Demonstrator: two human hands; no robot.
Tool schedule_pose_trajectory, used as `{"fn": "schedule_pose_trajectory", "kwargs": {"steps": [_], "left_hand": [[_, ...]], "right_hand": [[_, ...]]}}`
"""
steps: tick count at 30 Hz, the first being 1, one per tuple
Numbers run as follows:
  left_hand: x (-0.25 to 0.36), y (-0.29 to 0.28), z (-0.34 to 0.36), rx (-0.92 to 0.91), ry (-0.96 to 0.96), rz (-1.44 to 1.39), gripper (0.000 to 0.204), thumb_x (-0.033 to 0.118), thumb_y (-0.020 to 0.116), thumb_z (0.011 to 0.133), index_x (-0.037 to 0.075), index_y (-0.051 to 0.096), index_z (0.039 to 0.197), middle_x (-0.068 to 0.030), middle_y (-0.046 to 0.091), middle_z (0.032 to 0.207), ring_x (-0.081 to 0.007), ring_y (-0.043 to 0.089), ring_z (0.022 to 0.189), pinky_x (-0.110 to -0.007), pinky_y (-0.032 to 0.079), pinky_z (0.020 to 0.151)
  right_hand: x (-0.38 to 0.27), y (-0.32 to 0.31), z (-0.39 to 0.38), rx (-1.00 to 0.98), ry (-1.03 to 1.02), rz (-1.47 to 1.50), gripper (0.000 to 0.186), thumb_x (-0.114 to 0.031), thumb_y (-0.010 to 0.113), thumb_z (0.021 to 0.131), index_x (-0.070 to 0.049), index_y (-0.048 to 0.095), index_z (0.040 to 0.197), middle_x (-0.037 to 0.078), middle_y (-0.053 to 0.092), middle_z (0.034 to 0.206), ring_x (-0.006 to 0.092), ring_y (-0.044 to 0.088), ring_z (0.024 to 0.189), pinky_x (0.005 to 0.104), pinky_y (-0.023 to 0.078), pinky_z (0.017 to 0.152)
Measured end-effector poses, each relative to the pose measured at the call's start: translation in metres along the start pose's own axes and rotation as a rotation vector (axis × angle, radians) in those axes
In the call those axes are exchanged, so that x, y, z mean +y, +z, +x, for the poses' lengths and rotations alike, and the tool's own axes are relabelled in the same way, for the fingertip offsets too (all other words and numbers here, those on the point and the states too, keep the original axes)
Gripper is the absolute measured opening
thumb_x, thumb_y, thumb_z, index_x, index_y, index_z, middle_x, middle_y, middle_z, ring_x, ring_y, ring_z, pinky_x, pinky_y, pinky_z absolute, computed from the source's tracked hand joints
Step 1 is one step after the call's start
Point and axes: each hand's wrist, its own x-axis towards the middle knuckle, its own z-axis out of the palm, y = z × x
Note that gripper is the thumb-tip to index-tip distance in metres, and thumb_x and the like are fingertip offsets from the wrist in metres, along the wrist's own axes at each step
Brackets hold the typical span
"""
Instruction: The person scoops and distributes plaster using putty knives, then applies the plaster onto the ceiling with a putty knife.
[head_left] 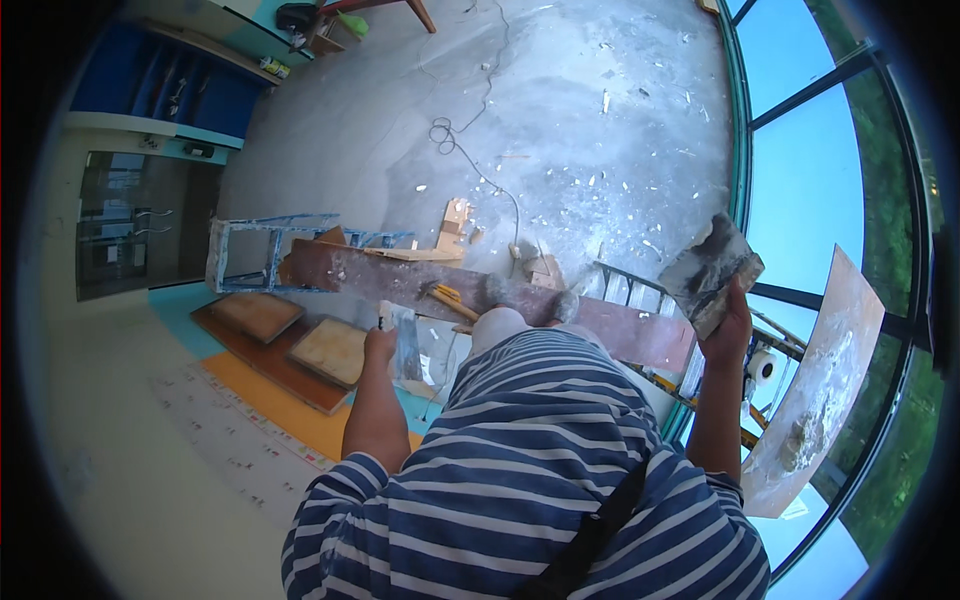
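My left hand [379, 345] is closed round the handle of a wide-bladed plastering trowel [408, 348]. Its flat grey blade hangs down at the hand's right, near the left side of my body. Out to the right, my right hand [727, 328] grips the edge of a plaster-smeared board [703, 268], dark and grey with whitish patches. That board is held up and tilted, close to the windows. My fingers behind it are partly hidden. Under my feet lies a long reddish-brown plank [390, 278].
A blue stepladder [270, 255] stands by the plank's left end, another ladder [630, 285] by its right. On the plank lies a yellow-handled tool [446, 295]. A large plaster-spattered panel [820, 390] leans at the windows. A cable [487, 100] crosses the debris-strewn floor [600, 130].
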Motion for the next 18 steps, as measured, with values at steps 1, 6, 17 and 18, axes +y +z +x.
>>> {"fn": "schedule_pose_trajectory", "kwargs": {"steps": [1, 6, 17, 18], "left_hand": [[0.002, -0.004, 0.002, 0.005, -0.006, 0.006, 0.054, 0.037, 0.065, 0.076, -0.009, 0.063, 0.104, -0.0298, 0.066, 0.101, -0.0432, 0.064, 0.099, -0.046, 0.051, 0.086], [0.013, -0.021, 0.010, 0.116, -0.051, -0.032, 0.053, 0.037, 0.064, 0.076, -0.009, 0.064, 0.104, -0.0299, 0.066, 0.101, -0.0433, 0.064, 0.099, -0.046, 0.050, 0.086], [-0.056, -0.061, 0.043, 0.127, -0.213, -0.040, 0.053, 0.037, 0.065, 0.078, -0.010, 0.064, 0.102, -0.0316, 0.065, 0.102, -0.0437, 0.063, 0.101, -0.045, 0.050, 0.087], [-0.063, -0.058, 0.045, 0.136, -0.216, -0.017, 0.054, 0.038, 0.065, 0.078, -0.011, 0.064, 0.102, -0.0324, 0.065, 0.103, -0.0441, 0.062, 0.103, -0.045, 0.050, 0.088]], "right_hand": [[-0.002, -0.004, -0.004, 0.001, 0.006, 0.007, 0.047, -0.026, 0.043, 0.102, -0.001, 0.036, 0.142, 0.016, 0.052, 0.134, 0.0302, 0.056, 0.121, 0.0466, 0.045, 0.103], [-0.015, -0.018, -0.022, 0.015, -0.028, 0.017, 0.049, -0.026, 0.044, 0.102, -0.002, 0.035, 0.144, 0.015, 0.050, 0.139, 0.0302, 0.051, 0.126, 0.0458, 0.039, 0.109], [0.007, -0.001, -0.011, 0.126, -0.017, -0.123, 0.050, -0.028, 0.046, 0.102, -0.004, 0.034, 0.144, 0.014, 0.049, 0.140, 0.0309, 0.050, 0.127, 0.0467, 0.040, 0.108], [0.007, 0.002, -0.009, 0.134, 0.011, -0.096, 0.051, -0.028, 0.046, 0.102, -0.004, 0.033, 0.145, 0.015, 0.047, 0.142, 0.0312, 0.049, 0.128, 0.0468, 0.039, 0.108]]}}
